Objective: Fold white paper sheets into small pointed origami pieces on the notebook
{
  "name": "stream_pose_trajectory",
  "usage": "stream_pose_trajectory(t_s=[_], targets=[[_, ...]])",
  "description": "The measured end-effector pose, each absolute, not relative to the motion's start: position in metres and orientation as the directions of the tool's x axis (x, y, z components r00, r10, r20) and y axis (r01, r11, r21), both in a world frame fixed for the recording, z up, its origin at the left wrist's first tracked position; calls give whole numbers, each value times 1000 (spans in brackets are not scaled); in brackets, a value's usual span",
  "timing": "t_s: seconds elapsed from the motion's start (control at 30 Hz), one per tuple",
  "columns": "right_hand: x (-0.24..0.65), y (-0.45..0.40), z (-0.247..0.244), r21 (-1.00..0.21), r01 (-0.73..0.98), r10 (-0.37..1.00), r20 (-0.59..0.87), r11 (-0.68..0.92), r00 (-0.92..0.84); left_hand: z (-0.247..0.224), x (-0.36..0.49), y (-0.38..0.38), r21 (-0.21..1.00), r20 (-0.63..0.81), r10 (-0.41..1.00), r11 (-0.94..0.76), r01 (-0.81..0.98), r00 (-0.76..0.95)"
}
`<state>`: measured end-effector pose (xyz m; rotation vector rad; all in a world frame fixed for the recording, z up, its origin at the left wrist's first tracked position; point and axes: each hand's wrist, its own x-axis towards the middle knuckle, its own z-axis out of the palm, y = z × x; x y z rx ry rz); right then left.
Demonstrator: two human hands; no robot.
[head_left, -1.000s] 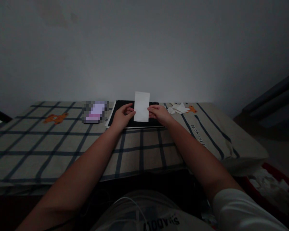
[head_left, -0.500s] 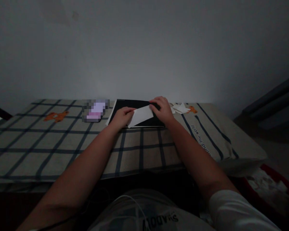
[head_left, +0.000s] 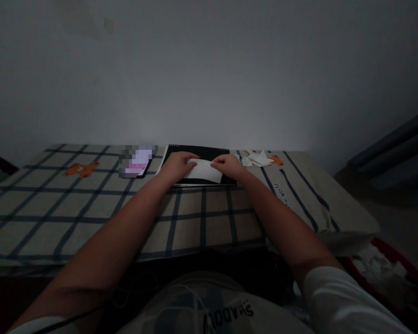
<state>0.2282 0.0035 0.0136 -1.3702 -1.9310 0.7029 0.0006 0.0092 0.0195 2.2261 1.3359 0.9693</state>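
Between my two hands is a white sheet of paper, held over a black-covered pad that lies on the table. My left hand pinches the paper at its upper left edge. At the upper right edge, the thumb and fingers of my right hand are closed on the same sheet. Just right of that hand lie several loose white paper pieces, some of them folded. Part of the pad is covered by the paper and my hands.
A checked cloth covers the table, which stands against a grey wall. Left of the pad lies a phone with a lit, blurred screen. A red container holding crumpled white paper stands low at the right.
The paper has turned from a slant to nearly level. My right hand has come down from the pad's far edge and now pinches the sheet; my left hand has shifted slightly.
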Motion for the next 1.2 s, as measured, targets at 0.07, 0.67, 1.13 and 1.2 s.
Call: stream_pose_trajectory(t_s=[0.07,0.67,1.13,1.2], targets=[[229,4,18,-748,621,967,114,234,-228,24,0,17,614,355,882,-470,634,311],[218,2,0,-102,819,825,30,565,-565,-3,28,48,73,416,759,-577,814,501],[227,5,-18,-61,731,727,188,679,-660,-15,28,33,-6,279,747,-627,779,604],[224,8,-16,-47,753,749,156,657,-644,-16,28,32,21,296,755,-618,786,585]])
